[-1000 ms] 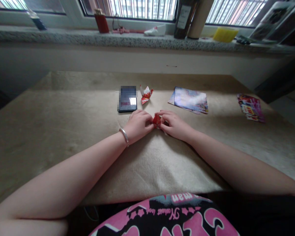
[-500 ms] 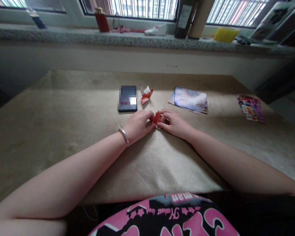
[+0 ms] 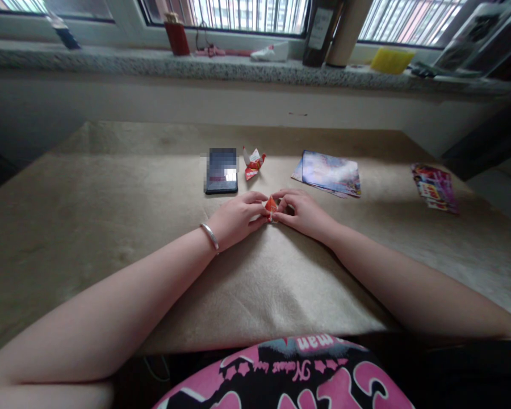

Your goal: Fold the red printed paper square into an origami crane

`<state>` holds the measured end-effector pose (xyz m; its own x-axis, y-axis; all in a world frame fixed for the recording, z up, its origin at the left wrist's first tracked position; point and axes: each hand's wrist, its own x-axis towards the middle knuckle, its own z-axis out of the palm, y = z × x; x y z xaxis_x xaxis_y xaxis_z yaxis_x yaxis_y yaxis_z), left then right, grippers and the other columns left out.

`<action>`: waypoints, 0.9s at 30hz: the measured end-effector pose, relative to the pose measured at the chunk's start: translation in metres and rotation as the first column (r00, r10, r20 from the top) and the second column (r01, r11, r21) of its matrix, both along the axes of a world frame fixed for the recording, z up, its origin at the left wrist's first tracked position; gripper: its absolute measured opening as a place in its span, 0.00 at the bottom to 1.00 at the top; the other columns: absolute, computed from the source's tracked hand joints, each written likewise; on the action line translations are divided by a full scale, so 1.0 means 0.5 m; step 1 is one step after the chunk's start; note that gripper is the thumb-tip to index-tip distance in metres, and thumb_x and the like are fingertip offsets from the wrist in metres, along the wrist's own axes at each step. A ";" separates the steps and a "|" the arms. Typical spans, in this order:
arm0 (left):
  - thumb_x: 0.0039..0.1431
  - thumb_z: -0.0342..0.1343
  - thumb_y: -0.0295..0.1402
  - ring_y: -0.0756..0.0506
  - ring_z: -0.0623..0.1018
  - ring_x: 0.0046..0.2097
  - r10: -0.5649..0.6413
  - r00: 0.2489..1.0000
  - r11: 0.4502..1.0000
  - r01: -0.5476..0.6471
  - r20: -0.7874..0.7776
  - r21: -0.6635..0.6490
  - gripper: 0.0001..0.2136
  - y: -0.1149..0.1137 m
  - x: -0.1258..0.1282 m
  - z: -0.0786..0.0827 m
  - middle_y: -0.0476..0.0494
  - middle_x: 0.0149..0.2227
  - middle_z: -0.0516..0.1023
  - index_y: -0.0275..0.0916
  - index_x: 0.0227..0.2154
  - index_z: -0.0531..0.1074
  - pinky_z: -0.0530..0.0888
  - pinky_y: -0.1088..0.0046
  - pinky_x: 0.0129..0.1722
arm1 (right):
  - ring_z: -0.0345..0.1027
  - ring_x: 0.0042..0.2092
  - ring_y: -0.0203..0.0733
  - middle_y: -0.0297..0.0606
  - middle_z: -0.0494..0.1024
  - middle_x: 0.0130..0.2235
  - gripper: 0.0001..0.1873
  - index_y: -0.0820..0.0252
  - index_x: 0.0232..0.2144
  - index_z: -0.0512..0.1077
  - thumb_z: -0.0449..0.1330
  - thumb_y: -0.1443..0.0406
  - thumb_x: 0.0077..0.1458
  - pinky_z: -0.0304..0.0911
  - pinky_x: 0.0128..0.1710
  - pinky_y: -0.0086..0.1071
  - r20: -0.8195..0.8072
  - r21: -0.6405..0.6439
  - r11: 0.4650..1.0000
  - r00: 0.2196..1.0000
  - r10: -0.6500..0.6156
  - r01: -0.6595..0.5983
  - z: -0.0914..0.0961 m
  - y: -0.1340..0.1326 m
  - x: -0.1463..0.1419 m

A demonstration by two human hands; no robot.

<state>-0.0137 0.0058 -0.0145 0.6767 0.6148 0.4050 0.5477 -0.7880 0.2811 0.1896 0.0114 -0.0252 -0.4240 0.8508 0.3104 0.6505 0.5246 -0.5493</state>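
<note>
A small piece of folded red paper (image 3: pixel 271 205) stands between my two hands, its pointed tip facing away from me. My left hand (image 3: pixel 239 217), with a silver bangle at the wrist, closes on the paper's left side with its fingertips. From the right, my right hand (image 3: pixel 303 212) pinches the same paper between thumb and fingers. The fingertips hide part of its lower edge. Just beyond my hands sits a finished-looking red and white paper crane (image 3: pixel 254 163).
A dark phone (image 3: pixel 221 171) lies left of the crane. Glossy picture sheets (image 3: pixel 330 172) lie to the right, and a fan of colourful cards (image 3: pixel 435 188) farther right. The tan table cover (image 3: pixel 123 227) runs back toward a stone windowsill (image 3: pixel 230 67) holding bottles and small items.
My left hand has shifted slightly left and its fingers have straightened along the paper. The folded paper now shows a broader triangular face. My right hand has barely moved.
</note>
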 end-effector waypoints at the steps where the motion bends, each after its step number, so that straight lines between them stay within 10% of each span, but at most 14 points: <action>1: 0.60 0.51 0.34 0.48 0.75 0.41 -0.012 1.000 1.000 0.012 -0.011 0.005 0.08 0.000 0.001 0.002 0.43 0.44 0.75 0.38 0.34 0.75 0.71 0.73 0.40 | 0.67 0.49 0.46 0.41 0.76 0.46 0.10 0.58 0.22 0.69 0.63 0.59 0.48 0.59 0.51 0.43 -0.006 -0.002 1.000 1.000 -0.002 0.002 0.000 0.000 0.000; 14: 0.60 0.51 0.32 0.47 0.75 0.42 -0.011 0.995 1.000 0.011 -0.099 0.003 0.08 0.001 0.001 0.005 0.43 0.40 0.77 0.37 0.35 0.75 0.72 0.70 0.43 | 0.66 0.42 0.42 0.38 0.77 0.37 0.05 0.56 0.30 0.73 0.57 0.64 0.54 0.62 0.44 0.36 0.146 0.281 0.947 0.982 0.119 -0.157 0.016 -0.035 0.005; 27: 0.63 0.46 0.30 0.48 0.76 0.40 -0.049 0.923 0.990 0.097 -0.383 0.107 0.11 -0.011 -0.015 0.033 0.43 0.40 0.77 0.42 0.43 0.72 0.72 0.74 0.38 | 0.68 0.39 0.42 0.37 0.78 0.36 0.10 0.56 0.34 0.74 0.53 0.66 0.55 0.61 0.39 0.34 0.366 0.278 0.926 0.920 0.142 -0.254 0.029 -0.051 0.010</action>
<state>-0.0214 0.0005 0.0022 0.8352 0.5203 0.1784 0.5339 -0.8448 -0.0359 0.1945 -0.0141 -0.0108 -0.6990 0.6199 0.3566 0.6298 0.7698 -0.1036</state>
